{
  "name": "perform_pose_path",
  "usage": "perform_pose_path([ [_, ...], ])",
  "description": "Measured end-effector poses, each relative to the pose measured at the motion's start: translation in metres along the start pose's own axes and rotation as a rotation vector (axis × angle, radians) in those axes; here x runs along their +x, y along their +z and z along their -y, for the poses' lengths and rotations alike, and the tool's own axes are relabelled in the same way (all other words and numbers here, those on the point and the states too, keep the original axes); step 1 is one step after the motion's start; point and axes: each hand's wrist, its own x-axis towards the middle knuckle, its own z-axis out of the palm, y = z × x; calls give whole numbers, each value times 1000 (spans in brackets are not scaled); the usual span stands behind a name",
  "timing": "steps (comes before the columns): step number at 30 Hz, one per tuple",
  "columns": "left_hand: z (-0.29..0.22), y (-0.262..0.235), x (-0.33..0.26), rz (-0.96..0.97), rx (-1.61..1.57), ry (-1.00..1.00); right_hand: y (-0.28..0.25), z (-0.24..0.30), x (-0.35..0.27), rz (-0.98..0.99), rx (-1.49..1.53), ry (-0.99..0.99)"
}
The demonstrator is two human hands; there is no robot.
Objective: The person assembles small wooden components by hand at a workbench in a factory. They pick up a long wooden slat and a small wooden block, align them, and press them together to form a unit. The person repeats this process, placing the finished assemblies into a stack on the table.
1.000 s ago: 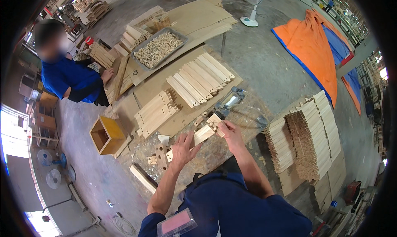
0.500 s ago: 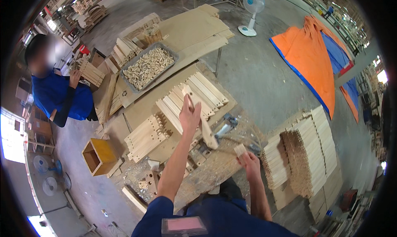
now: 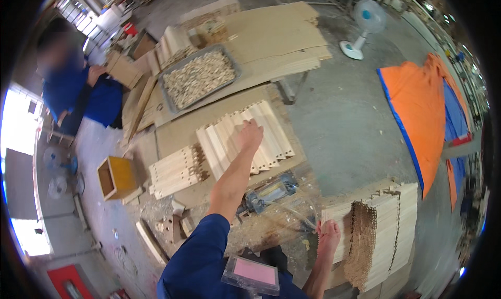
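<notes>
My left hand is stretched far forward and lies palm down on a row of pale wooden slats set side by side on a brown board. Its fingers curl over one slat, and I cannot make out whether they grip it. My right hand rests flat, fingers apart, against the left edge of a tall stack of notched wooden boards at the lower right. It holds nothing.
A grey-blue air tool lies between my arms amid sawdust. A second pile of notched slats and a yellow open box sit to the left. Behind are a metal tray of small wood pieces, a seated person in blue, a fan and an orange tarp.
Both hands first held a small wooden piece together near me. My left arm then reached forward onto the slat row, while my right hand dropped to the board stack at the right.
</notes>
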Motion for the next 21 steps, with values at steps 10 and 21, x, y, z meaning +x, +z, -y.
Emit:
perform_pose_path([
  [10,240,-96,-172,-404,159,-44,26,3,-13,194,-122,13],
  [21,309,-166,-218,31,232,410,40,-59,-84,305,-117,-79],
])
